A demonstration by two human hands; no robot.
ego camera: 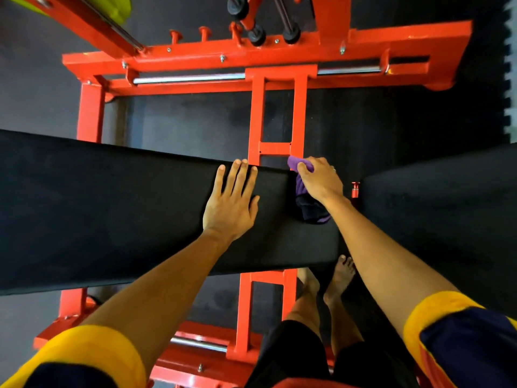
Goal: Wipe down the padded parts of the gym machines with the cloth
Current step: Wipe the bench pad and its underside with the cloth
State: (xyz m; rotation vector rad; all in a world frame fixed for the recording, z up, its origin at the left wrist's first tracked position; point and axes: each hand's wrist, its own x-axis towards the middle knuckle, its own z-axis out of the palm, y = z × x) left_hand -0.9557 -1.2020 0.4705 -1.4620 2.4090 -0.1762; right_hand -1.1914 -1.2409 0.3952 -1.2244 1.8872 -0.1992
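Observation:
A long black padded bench (112, 208) runs across the middle of the head view. My left hand (232, 200) lies flat on it with straight fingers, fingertips at its far edge. My right hand (319, 180) grips a purple and black cloth (310, 211) and presses it against the right end of this pad, at the far corner. A second black pad (442, 208) starts just right of the gap.
The orange steel frame (195, 56) of the machine surrounds the bench, with chrome rods (190, 78) at the back and black rollers (257, 36) above. An orange adjustment pin (355, 189) sits in the gap between the pads. My bare feet (341, 275) stand on dark floor below.

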